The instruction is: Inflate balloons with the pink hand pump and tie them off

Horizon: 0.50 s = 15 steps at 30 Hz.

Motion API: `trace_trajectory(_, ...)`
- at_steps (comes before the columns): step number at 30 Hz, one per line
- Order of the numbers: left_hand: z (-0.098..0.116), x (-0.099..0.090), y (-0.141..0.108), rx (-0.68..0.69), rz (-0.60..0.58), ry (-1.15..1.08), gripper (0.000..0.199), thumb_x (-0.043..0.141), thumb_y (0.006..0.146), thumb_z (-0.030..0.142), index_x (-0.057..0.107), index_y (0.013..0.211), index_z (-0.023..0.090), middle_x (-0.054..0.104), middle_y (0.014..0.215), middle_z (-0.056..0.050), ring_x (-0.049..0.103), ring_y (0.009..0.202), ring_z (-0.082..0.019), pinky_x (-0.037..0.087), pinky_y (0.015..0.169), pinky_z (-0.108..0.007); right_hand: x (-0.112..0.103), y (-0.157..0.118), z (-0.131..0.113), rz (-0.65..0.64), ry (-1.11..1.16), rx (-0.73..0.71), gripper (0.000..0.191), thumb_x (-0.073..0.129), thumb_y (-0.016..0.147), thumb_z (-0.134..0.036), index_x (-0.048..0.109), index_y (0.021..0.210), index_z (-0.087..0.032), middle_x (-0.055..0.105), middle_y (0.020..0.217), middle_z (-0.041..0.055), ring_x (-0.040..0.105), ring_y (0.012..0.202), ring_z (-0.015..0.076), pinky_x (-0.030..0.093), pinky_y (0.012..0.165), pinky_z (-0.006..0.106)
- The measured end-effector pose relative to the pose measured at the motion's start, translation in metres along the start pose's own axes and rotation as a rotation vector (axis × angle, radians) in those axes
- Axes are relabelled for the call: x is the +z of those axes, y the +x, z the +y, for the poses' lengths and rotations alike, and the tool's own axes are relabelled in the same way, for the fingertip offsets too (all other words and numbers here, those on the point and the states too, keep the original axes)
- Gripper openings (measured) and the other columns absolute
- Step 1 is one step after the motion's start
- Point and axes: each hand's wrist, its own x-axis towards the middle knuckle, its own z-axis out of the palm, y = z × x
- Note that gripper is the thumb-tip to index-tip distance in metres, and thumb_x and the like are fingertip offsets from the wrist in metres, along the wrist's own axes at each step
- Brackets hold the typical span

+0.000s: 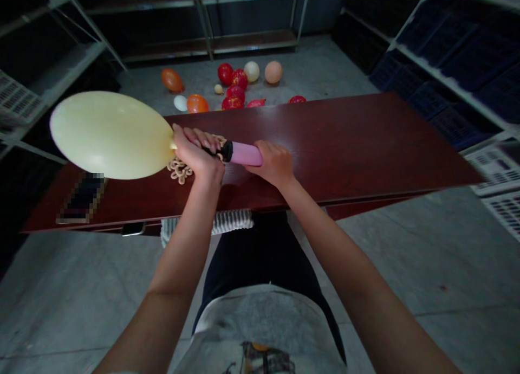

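A large pale yellow balloon (111, 135), inflated, stretches out to the left above the table. Its neck is pinched in my left hand (199, 149), right where the balloon meets the nozzle end of a hand pump. The balloon pump (246, 154) has a pink barrel and a black collar. My right hand (272, 161) is wrapped around the barrel's right end. Beneath my left hand lies a heap of beige uninflated balloons (179, 171), partly hidden by the hand and the pump.
The dark red table (345, 141) carries a phone-like pixelated object (82, 198) at its left. Beyond it, red balloons (239, 79), orange balloons (172, 80) and pale ones lie on the floor. Metal shelves (252, 40) stand behind; crates (498, 168) line the right side.
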Motion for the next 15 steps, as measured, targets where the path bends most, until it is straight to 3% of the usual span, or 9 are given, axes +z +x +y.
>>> trace_trajectory(7, 0.024, -0.006, -0.012, 0.099, -0.089, 0.015, 0.063, 0.037, 0.105, 0.047, 0.021, 0.050, 0.021, 0.022, 0.041, 0.004, 0.023, 0.030, -0.009, 0.019, 0.037, -0.027, 0.000, -0.003, -0.004, 0.012, 0.069, -0.083, 0.053, 0.060, 0.085, -0.065, 0.062, 0.109, -0.018, 0.073, 0.101, 0.0108, 0.067, 0.091, 0.0256, 0.043, 0.076, 0.033)
trace_trajectory(9, 0.033, -0.008, -0.015, 0.131, -0.101, 0.007, 0.063, 0.035, 0.106, 0.044, 0.022, 0.049, 0.021, 0.022, 0.041, 0.004, 0.023, 0.030, -0.009, 0.018, 0.037, -0.027, -0.001, -0.005, -0.005, 0.011, 0.075, -0.092, 0.055, 0.060, 0.084, -0.067, 0.063, 0.108, -0.018, 0.073, 0.100, 0.0109, 0.067, 0.090, 0.0252, 0.044, 0.075, 0.033)
trace_trajectory(15, 0.069, -0.020, -0.003, 0.071, 0.016, -0.005, 0.056, 0.034, 0.107, 0.033, 0.019, 0.054, 0.021, 0.020, 0.042, 0.005, 0.022, 0.032, -0.009, 0.021, 0.038, -0.026, -0.002, -0.005, -0.008, 0.006, 0.043, -0.124, 0.056, 0.060, 0.084, -0.066, 0.064, 0.108, -0.017, 0.074, 0.097, 0.0115, 0.068, 0.088, 0.0258, 0.044, 0.074, 0.033)
